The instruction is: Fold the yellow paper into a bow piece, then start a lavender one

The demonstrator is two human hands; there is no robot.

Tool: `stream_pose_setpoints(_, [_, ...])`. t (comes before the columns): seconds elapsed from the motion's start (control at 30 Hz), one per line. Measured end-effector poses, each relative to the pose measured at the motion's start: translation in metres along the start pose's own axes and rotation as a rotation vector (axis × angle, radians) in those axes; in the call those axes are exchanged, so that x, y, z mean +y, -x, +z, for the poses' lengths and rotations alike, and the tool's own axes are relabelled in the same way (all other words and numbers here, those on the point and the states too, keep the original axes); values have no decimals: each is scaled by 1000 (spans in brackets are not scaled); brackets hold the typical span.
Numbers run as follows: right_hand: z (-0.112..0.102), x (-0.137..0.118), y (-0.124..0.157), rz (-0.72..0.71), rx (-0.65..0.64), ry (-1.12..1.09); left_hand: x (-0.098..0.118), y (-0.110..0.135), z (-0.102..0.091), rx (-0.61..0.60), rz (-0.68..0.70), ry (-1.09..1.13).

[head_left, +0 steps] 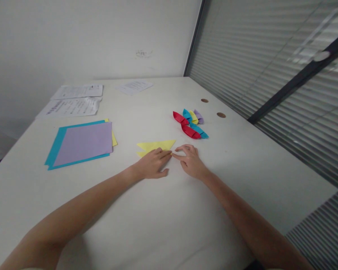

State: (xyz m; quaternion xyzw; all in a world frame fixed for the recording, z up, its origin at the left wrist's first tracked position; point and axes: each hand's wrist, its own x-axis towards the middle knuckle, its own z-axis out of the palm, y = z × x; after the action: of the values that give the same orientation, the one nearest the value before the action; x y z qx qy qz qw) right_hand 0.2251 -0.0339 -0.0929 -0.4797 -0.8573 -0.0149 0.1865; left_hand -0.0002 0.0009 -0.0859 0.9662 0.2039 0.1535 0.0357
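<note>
A folded yellow paper (154, 145) lies flat on the white table (163, 221), shaped like a pointed triangle. My left hand (153, 165) rests on its near edge, fingers together and pressing down on the paper. My right hand (190, 160) is just to the right, its fingers curled with the fingertips touching the paper's right corner beside the left hand's fingertips. Both forearms reach in from the near edge of the table.
A stack of coloured sheets (83, 144), purple on top over blue and yellow, lies to the left. Several folded paper pieces (190, 123) in red, blue, yellow and purple sit behind the hands. Printed papers (73, 99) lie at the back left. Window blinds (270, 75) run along the right.
</note>
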Motion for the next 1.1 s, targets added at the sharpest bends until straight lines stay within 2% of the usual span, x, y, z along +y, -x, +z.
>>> stream_pose_setpoints(0.23, [-3,-4,1,22,-14,50,5,-2,-5,-69,-14,-96])
stream_pose_setpoints(0.63, [-10,-5,4,31,24,90,9,0,-6,-73,-63,-110])
stream_pose_setpoints(0.77, [-8,-3,6,39,61,42,9,3,-4,-32,-89,-68])
stream_pose_setpoints(0.97, [-5,-6,-1,-46,10,-9,10,5,-3,77,-93,28])
stream_pose_setpoints(1.03, [-8,2,-4,-54,11,22,10,6,-3,130,-138,16])
stream_pose_setpoints(1.1, [-14,16,-8,-85,-14,39,8,7,-3,185,-241,-31])
